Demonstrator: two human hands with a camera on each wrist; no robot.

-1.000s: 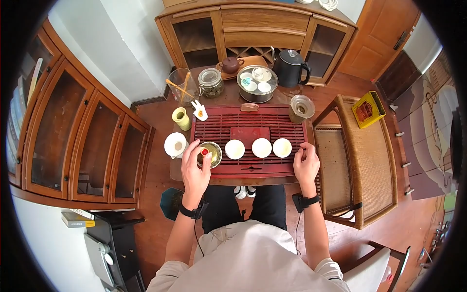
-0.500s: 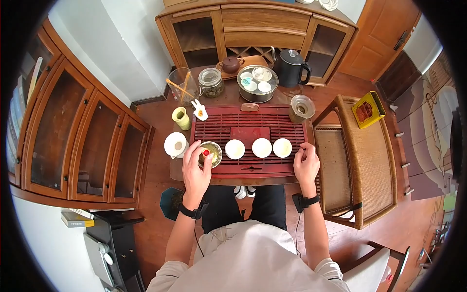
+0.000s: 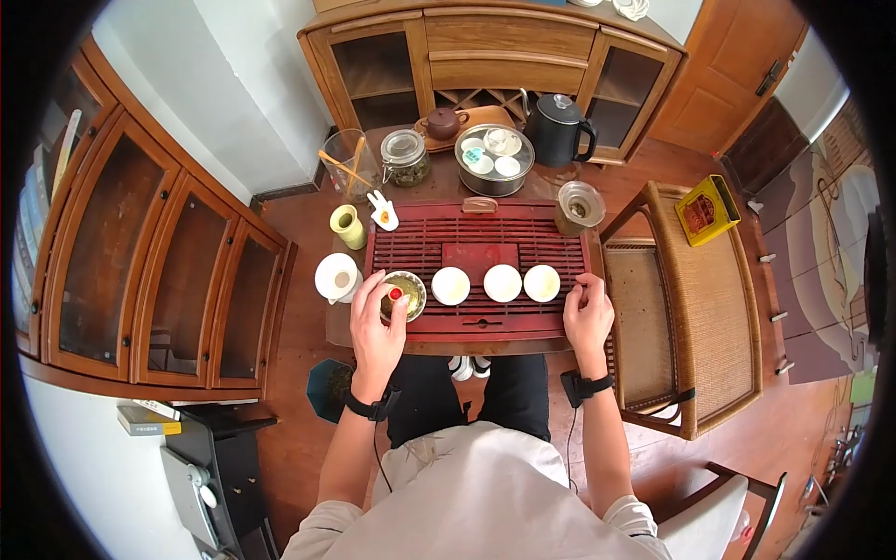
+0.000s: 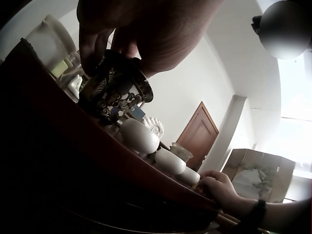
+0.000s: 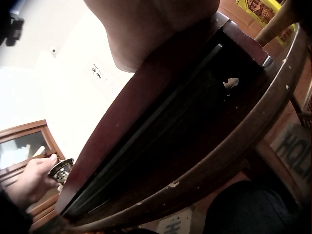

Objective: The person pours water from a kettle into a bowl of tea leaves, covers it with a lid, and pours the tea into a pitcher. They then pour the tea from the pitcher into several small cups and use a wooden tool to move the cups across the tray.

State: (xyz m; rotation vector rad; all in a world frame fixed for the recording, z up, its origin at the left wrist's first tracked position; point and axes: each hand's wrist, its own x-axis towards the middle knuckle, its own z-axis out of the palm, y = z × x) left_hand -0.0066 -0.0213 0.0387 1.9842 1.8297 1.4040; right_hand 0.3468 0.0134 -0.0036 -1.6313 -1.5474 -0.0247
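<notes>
In the head view, my left hand point(image 3: 376, 327) grips a dark patterned tea bowl point(image 3: 413, 306) at the left front of the red slatted tea tray point(image 3: 476, 327). A small red-centred knob point(image 3: 396, 293) shows between thumb and index finger. From the left wrist, the bowl point(image 4: 117, 92) shows a flared rim and scrollwork, with fingers reaching down over it. Three white cups point(image 3: 502, 283) stand in a row to its right. My right hand point(image 3: 588, 313) rests at the tray's right edge, fingers loosely curled and holding nothing.
A white pouring cup point(image 3: 336, 277), green pot point(image 3: 347, 228) and white hand figurine point(image 3: 383, 213) flank the tray's left. Behind stand a tea jar point(image 3: 404, 159), steel bowl with cups point(image 3: 495, 182) and black kettle point(image 3: 557, 131). A strainer cup point(image 3: 579, 208) sits back right, beside a wicker chair point(image 3: 719, 317).
My left hand and the red knob have shifted very slightly to the right since the earliest frame. The right hand, the cups and the tray stay as they were.
</notes>
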